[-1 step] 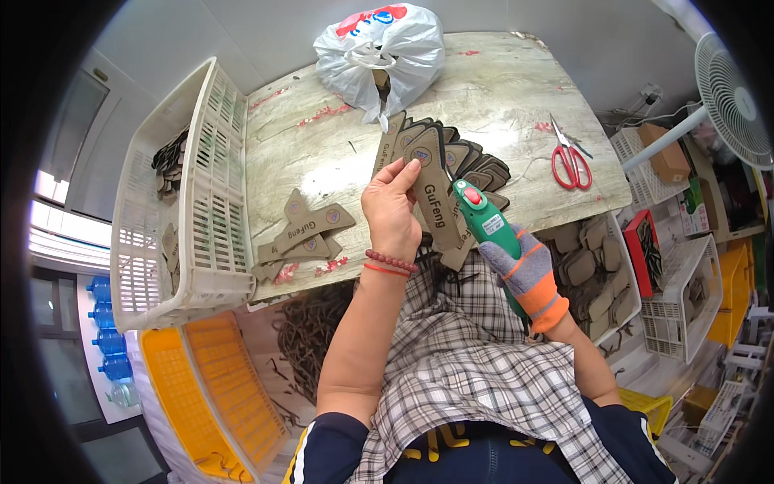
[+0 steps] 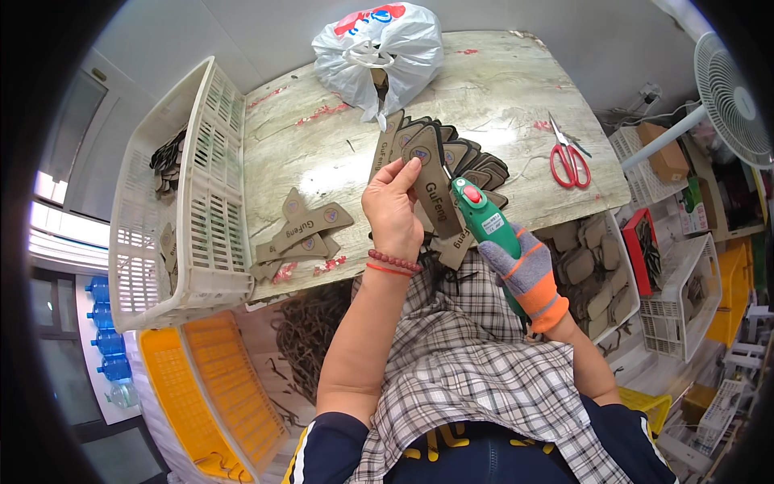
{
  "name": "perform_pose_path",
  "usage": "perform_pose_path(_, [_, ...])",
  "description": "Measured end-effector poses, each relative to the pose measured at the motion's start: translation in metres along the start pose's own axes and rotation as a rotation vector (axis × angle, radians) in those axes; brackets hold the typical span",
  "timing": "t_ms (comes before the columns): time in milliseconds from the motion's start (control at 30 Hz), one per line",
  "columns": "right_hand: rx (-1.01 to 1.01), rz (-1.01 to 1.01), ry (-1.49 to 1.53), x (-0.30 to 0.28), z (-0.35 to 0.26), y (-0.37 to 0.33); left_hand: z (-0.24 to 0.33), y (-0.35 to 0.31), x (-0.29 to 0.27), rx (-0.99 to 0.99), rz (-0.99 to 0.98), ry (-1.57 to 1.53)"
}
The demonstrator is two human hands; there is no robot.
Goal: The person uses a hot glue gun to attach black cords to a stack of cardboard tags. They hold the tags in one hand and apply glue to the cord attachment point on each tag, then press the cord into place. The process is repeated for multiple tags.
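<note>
Between the thumb and fingers of my bare left hand (image 2: 393, 202) is a flat brown strap-shaped piece (image 2: 430, 194) with dark lettering and a small emblem. My right hand (image 2: 528, 278), in a grey and orange knit glove, is wrapped round a green handheld power tool (image 2: 488, 222) with a red button. The tool's thin tip is by the right edge of the held piece; whether it touches cannot be made out. Behind lies a fanned pile of similar dark-edged pieces (image 2: 480, 165). More brown pieces (image 2: 310, 230) lie crossed on the worktable (image 2: 298, 153), left of my left hand.
Red-handled scissors (image 2: 571, 165) lie at the table's right. A knotted white plastic bag (image 2: 411, 60) stands at the back, a white basket (image 2: 214, 194) at the left. A fan (image 2: 730, 97) stands far right. Below are a yellow crate (image 2: 222, 387) and dark scrap strips (image 2: 310, 339).
The held piece has shifted very slightly, and more of the piece beneath its lower end shows. Both hands keep almost the same place and grip.
</note>
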State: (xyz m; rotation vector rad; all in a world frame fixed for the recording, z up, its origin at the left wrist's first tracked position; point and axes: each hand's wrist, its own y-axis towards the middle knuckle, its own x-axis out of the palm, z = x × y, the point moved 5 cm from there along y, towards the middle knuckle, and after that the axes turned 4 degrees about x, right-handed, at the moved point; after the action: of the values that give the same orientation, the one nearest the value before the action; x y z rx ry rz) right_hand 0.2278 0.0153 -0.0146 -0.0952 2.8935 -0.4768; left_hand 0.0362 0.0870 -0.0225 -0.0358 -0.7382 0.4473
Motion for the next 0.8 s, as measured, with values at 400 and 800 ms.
perform_pose_path(400, [-0.022,0.008,0.061,-0.004,-0.004,0.0,-0.015,-0.015,0.01,-0.044,0.024,-0.037])
perform_pose_path(800, [-0.105,0.03,0.082,-0.005,-0.015,0.002,-0.025,-0.034,0.007,-0.07,-0.079,0.022])
